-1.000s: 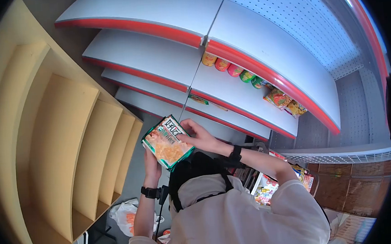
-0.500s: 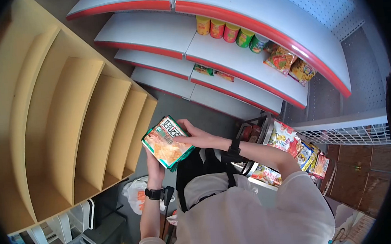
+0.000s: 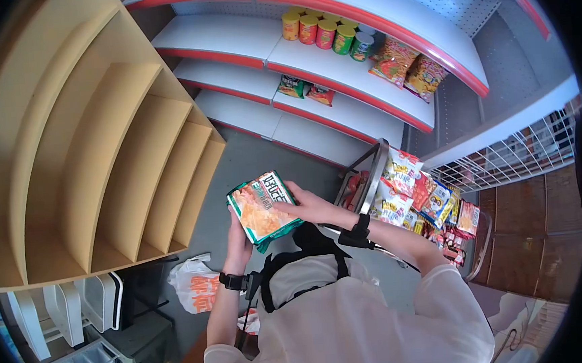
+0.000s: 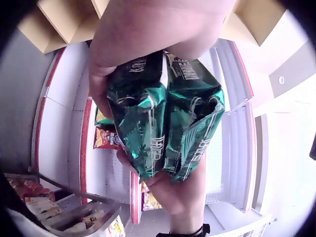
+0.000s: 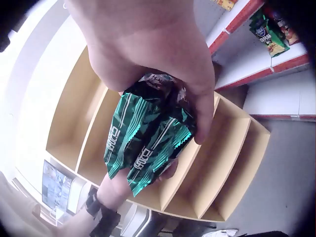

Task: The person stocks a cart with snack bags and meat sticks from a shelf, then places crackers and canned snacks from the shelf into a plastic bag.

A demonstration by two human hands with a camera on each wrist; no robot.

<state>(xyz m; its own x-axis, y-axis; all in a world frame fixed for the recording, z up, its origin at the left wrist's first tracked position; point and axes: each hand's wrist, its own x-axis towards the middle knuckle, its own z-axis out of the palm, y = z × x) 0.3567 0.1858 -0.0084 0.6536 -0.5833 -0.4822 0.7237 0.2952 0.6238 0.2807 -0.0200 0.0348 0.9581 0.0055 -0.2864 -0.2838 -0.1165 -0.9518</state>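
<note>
Two green packets, seen end-on in the left wrist view (image 4: 148, 133) and the right wrist view (image 5: 133, 133), are held face to face between both hands. In the head view the top packet (image 3: 263, 207) shows a pale face with a food picture. My left hand (image 3: 240, 239) grips the packets from the near left side, its fingers partly hidden beneath them. My right hand (image 3: 313, 207) holds the far right side, with fingers over the top edge.
A wooden shelf unit (image 3: 116, 146) stands at left. White red-edged shelves (image 3: 226, 31) hold cans (image 3: 324, 34) and snack bags (image 3: 425, 77). A cart (image 3: 379, 168) full of packets stands at right. A plastic bag (image 3: 193, 283) lies on the floor.
The head view has shifted, bringing more of the cart and the shelf goods into sight. Both hands keep hold of the packets, which now appear slightly farther right.
</note>
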